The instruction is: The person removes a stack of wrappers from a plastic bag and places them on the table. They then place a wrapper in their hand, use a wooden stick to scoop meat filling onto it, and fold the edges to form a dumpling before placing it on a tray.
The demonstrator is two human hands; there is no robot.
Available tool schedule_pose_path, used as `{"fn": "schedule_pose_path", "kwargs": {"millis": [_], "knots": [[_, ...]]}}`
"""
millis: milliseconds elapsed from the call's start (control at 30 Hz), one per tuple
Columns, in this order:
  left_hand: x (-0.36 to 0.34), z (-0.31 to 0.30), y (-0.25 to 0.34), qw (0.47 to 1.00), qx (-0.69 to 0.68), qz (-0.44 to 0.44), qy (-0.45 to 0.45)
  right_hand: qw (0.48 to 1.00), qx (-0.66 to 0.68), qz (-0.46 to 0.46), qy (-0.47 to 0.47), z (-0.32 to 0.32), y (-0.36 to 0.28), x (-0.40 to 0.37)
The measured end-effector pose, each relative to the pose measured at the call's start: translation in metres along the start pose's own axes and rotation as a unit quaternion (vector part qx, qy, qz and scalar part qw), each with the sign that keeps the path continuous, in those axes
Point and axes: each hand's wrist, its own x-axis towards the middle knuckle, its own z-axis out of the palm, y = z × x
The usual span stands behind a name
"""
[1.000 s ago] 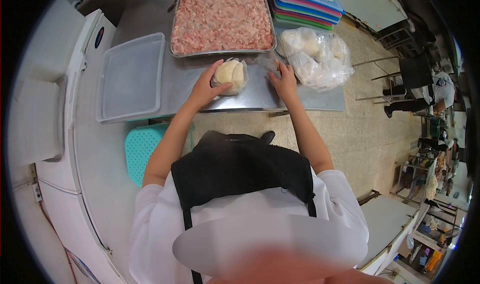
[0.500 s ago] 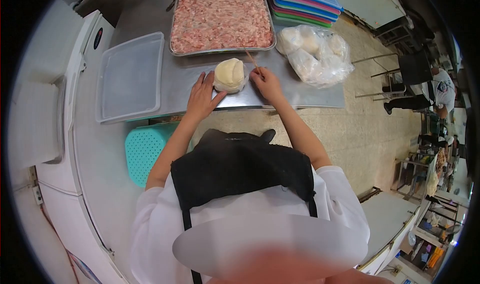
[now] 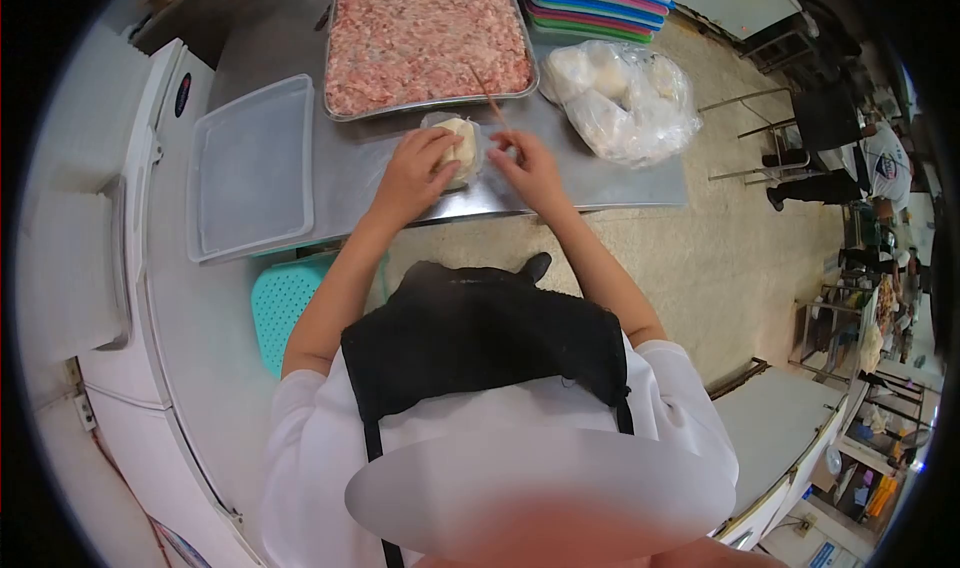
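On the front of the steel table sits a round, pale yellow stack of what look like dough wrappers (image 3: 463, 151), lying on clear plastic. My left hand (image 3: 412, 175) grips it from the left, its fingers curled over the top and the thumb at the near side. Just right of the stack, my right hand (image 3: 530, 171) has a thin wooden stick (image 3: 489, 95) between its fingers. The stick points away from me, its tip over the near edge of a metal tray (image 3: 440, 105) filled with ground meat (image 3: 425, 38).
A translucent plastic lid or container (image 3: 252, 168) lies at the left. Right of the tray are a bag of pale rounded pieces (image 3: 630, 108) and stacked coloured lids (image 3: 597, 6). A turquoise perforated stool (image 3: 285, 313) stands below; a person (image 3: 885, 168) is far right.
My left hand has closed from the stack's side over its top, and the stack looks tilted. My right hand has shifted slightly, raising the stick's tip over the tray. The view has shifted a little.
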Motion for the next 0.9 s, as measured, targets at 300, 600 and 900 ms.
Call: {"fn": "schedule_pose_path", "kwargs": {"millis": [300,600,900], "knots": [[-0.003,0.002,0.007,0.995,0.090,-0.039,0.037,0.977,0.052,0.167,-0.123,0.034,0.041,-0.007],[0.003,-0.017,0.001,0.999,0.033,-0.029,0.022,0.996,-0.065,0.048,-0.042,-0.025,0.015,0.022],[0.003,-0.040,-0.146,0.883,-0.051,-0.408,0.226,0.990,-0.082,0.089,0.069,-0.042,0.038,0.095]]}}
